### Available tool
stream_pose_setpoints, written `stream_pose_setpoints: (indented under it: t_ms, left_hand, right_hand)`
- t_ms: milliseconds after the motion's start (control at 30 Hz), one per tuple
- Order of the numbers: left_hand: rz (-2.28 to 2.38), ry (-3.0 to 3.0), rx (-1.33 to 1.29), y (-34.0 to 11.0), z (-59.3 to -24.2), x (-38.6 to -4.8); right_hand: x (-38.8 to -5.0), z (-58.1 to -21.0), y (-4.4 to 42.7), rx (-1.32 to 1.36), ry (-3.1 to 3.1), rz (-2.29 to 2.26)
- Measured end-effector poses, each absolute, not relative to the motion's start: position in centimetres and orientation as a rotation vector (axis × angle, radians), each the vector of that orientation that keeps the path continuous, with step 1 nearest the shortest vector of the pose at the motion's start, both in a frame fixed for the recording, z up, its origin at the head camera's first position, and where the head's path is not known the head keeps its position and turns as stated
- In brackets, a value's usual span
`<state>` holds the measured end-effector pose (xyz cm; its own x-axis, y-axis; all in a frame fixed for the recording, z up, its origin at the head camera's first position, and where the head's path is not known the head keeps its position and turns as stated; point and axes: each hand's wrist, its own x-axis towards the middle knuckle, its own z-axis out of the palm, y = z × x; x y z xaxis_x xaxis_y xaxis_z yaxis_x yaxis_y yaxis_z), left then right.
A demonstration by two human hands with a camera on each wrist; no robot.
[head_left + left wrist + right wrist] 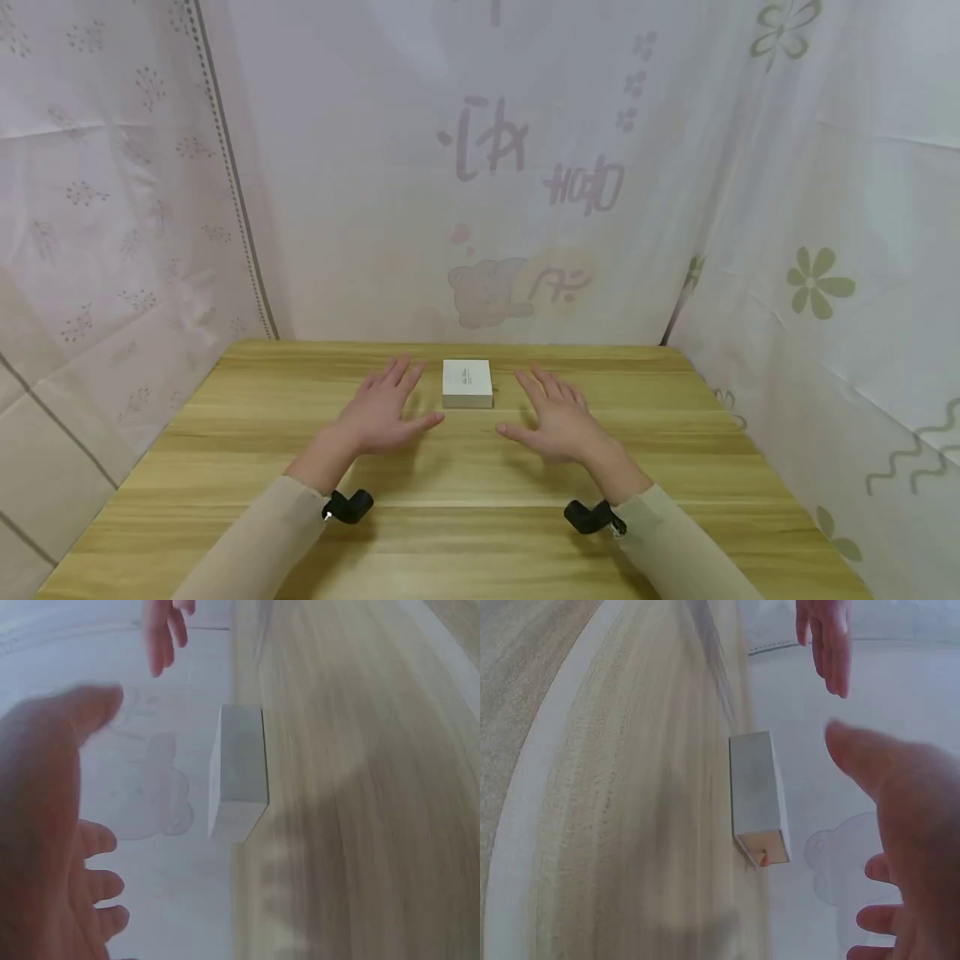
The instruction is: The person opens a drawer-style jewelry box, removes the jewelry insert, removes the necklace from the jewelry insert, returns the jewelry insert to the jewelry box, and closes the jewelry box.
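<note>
A small white square box (467, 379) with faint print on its lid lies flat toward the back of the wooden table. My left hand (381, 415) hovers to its left, fingers spread and thumb pointing inward, apart from the box. On the other side my right hand (558, 421) is held the same way, also apart from it. The right wrist view shows a tan end on the box (756, 784) with a small orange-brown tab sticking out. In the left wrist view the box (244, 754) shows its plain pale side. Neither hand holds anything.
The wooden table (465, 533) reaches back to a white printed curtain (360, 208). More patterned cloth hangs along the left (112, 208) and right (847, 208) sides. Black camera mounts (348, 506) sit on both wrists.
</note>
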<state>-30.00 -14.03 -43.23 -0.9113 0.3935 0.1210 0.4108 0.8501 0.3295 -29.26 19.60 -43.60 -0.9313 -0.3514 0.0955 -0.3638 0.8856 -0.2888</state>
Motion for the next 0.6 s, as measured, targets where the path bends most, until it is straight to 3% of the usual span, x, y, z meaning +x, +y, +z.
stream_pose_setpoints:
  t_ms: [600]
  left_hand:
    - [-0.846,-2.908,-0.694,-10.3,-46.3,-35.6]
  right_hand:
    - [-34.5,-46.4,17.5,0.43,-2.917,0.989]
